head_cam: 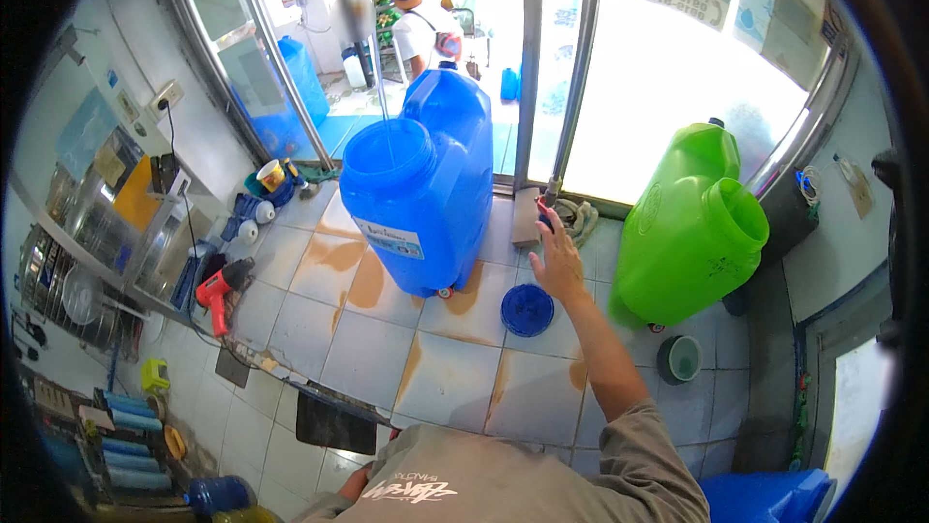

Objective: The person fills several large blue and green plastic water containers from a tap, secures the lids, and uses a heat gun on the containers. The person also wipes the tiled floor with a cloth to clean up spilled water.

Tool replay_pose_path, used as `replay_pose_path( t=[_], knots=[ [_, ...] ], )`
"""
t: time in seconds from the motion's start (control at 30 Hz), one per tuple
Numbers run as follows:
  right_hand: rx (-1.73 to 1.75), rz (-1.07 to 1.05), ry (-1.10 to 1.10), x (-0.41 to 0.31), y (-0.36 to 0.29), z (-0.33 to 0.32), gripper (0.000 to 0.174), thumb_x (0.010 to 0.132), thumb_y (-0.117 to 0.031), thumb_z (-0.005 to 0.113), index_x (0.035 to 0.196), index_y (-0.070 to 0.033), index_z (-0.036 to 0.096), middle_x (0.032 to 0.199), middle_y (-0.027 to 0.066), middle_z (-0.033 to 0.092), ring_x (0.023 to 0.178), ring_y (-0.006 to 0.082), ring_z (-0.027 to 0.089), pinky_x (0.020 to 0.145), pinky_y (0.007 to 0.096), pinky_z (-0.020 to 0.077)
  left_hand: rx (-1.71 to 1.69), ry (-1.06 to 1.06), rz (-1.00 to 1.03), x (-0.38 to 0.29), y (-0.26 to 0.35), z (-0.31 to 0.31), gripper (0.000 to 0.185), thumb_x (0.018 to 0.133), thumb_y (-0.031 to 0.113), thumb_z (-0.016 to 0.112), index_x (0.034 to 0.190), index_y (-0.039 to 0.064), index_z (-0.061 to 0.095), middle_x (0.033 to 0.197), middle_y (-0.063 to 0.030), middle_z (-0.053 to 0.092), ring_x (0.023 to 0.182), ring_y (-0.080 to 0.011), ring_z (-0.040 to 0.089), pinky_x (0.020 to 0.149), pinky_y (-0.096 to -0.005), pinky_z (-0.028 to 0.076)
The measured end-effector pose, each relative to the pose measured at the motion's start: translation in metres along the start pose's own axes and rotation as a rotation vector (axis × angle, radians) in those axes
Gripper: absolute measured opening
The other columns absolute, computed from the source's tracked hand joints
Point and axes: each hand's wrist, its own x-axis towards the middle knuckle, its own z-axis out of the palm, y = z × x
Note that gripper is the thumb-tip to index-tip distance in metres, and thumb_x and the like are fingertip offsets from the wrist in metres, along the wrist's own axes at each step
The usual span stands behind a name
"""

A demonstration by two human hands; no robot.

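My right hand (560, 258) reaches forward, thumb apart from the fingers. Its fingertips are at the red and blue handle of a valve (544, 209) on a pipe by the door frame; whether they touch it is unclear. A thin stream of water (379, 80) falls into the wide mouth of a large blue plastic jug (446, 211) on the tiled surface. A blue round lid (528, 310) lies just left of my right wrist. To the right stands a green plastic jug (675, 233), its wide mouth uncapped. My left hand is out of sight; only a bit of that arm shows.
A red heat gun (218, 294) lies at the left edge of the tiles (450, 370). White and blue caps (248, 231) and small tubs (271, 176) sit behind it. A small bowl (680, 359) stands near the green jug. Beyond the sliding door (283, 58) is a person (428, 29).
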Motion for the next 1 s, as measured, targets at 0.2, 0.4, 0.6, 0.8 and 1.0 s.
replay_pose_path(
  t=[0.2,0.4,0.6,0.8,1.0],
  knots=[
    [-0.014,0.079,-0.063,-0.004,0.009,0.023,0.062,0.08,-0.017,0.08,0.136,-0.007,0.057,0.174,0.0189,0.012,0.143,0.0455,0.047,0.098,0.0554,0.0534,0.067,0.295,0.261,0.078,0.13,-0.041,0.078,0.102,0.064,0.045,0.109,-0.011,0.067,0.102,-0.0277,0.071,0.1,-0.0448,0.071,0.086,-0.0549,0.057],
    [-0.079,0.098,-0.125,0.005,-0.003,0.022,0.054,0.081,-0.02,0.081,0.131,-0.01,0.062,0.174,0.02,0.01,0.112,0.0426,0.064,0.086,0.0505,0.0572,0.161,0.621,0.767,0.101,0.32,-0.028,0.08,0.101,0.065,0.045,0.107,-0.011,0.067,0.1,-0.0277,0.072,0.099,-0.0451,0.071,0.085,-0.0555,0.057],
    [-0.104,0.183,-0.219,0.007,-0.021,-0.005,0.065,0.079,-0.029,0.083,0.138,-0.012,0.061,0.174,0.014,0.012,0.135,0.0356,0.052,0.101,0.0508,0.0531,0.155,0.681,0.903,0.099,0.382,-0.011,0.082,0.101,0.067,0.044,0.106,-0.012,0.068,0.098,-0.0278,0.072,0.098,-0.0453,0.072,0.084,-0.056,0.058],
    [-0.183,0.167,-0.184,0.018,-0.013,-0.009,0.068,0.081,-0.032,0.082,0.142,-0.014,0.058,0.172,0.0135,0.02,0.129,0.0365,0.055,0.094,0.0505,0.0542,0.128,0.688,0.897,0.114,0.396,-0.016,0.084,0.1,0.069,0.044,0.104,-0.012,0.068,0.097,-0.0278,0.073,0.097,-0.0456,0.072,0.083,-0.0565,0.058],
    [-0.128,0.125,-0.16,0.006,-0.011,0.006,0.052,0.084,-0.024,0.081,0.13,-0.009,0.062,0.17,0.0178,0.014,0.116,0.0407,0.063,0.096,0.0512,0.0555,0.002,0.773,0.703,0.151,0.367,-0.057,0.087,0.1,0.071,0.044,0.102,-0.012,0.068,0.095,-0.0279,0.073,0.096,-0.0459,0.073,0.082,-0.057,0.059]
  ],
)
